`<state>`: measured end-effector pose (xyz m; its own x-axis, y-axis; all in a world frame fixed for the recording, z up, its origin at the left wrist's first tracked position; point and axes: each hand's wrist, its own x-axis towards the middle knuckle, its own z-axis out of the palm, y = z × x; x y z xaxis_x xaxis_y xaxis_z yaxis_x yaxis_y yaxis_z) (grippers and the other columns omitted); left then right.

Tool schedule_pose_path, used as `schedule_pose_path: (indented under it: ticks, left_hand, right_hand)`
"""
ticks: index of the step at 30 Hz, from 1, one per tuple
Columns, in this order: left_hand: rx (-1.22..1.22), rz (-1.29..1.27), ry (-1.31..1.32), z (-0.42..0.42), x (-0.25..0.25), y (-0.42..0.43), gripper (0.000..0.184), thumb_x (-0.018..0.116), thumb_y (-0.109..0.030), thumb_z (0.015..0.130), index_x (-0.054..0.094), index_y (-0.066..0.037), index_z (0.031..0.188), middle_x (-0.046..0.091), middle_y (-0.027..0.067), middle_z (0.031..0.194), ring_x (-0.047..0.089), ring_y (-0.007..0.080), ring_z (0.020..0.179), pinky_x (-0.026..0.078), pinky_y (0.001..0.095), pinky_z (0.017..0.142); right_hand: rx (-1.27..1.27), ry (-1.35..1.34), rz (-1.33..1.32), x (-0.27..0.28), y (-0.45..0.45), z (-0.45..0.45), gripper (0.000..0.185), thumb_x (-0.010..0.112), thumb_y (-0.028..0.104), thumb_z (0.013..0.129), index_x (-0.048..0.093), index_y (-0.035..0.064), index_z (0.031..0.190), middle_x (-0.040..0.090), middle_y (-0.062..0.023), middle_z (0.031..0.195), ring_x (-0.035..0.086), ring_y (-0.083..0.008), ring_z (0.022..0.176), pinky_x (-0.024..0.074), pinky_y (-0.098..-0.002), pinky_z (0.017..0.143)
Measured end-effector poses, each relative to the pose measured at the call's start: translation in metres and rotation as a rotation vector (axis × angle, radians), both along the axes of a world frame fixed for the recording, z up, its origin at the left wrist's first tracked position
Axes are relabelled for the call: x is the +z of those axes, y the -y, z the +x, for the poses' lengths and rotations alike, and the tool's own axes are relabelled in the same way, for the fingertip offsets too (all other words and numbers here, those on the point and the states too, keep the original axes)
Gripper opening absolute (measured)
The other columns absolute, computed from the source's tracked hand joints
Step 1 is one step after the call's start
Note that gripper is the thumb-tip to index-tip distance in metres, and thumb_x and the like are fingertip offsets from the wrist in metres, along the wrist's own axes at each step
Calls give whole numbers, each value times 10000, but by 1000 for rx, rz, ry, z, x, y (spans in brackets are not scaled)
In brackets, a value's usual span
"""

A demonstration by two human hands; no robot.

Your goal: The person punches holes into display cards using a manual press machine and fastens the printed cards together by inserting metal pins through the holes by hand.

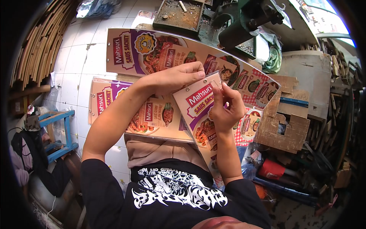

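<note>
A long printed Mahsuri sign [199, 96] with metal eyelets near its end lies slanted across my lap, its lower part running down behind my right forearm. My right hand [228, 108] is closed at the sign's upper right corner, thumb and fingers pinching its edge. Just past the upper left corner, my left hand [181, 77] is closed with curled fingers; whatever may be between them is too small to make out. Under my left forearm rests a stack of similar signs [173, 124]. Another Mahsuri sign [127, 65] lies flat beyond my hands.
A dark green machine [236, 34] stands ahead, beside a metal tray [179, 17] of small loose parts. Cut cardboard [280, 131] lies to the right. On the left are a blue frame [68, 129] and stacked brown strips [42, 45] over white floor tiles.
</note>
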<state>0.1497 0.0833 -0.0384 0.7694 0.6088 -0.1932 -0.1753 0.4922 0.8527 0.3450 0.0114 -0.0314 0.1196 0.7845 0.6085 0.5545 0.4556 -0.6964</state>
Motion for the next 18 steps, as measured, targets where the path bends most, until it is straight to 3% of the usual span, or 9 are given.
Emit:
schedule_pose_path:
  ticks: [5, 10, 18]
  left_hand:
    - [49, 4, -62, -1, 3, -2, 195, 569, -282, 1021, 490, -121, 1097, 551, -48, 942, 531, 11, 798, 480, 208, 700]
    - [27, -41, -7, 0, 1, -2, 475, 627, -231, 921, 483, -42, 1333, 623, 44, 1111, 608, 84, 922, 505, 248, 794]
    - [-95, -45, -6, -3, -7, -6, 368, 620, -178, 945, 566, 21, 1250, 647, 78, 1101, 631, 117, 984, 513, 279, 880]
  right_hand:
    - [-17, 15, -15, 1, -1, 1, 209, 810, -9, 813, 696, -7, 988, 676, -66, 738, 544, -55, 526, 412, -202, 462]
    - [25, 69, -130, 8, -1, -1, 241, 795, 15, 829, 695, 17, 1049, 673, -66, 743, 531, -71, 505, 382, -221, 430]
    - [21, 294, 2, 9, -4, -2, 285, 783, 26, 812, 706, 37, 1086, 650, -73, 728, 559, -203, 569, 434, -324, 513]
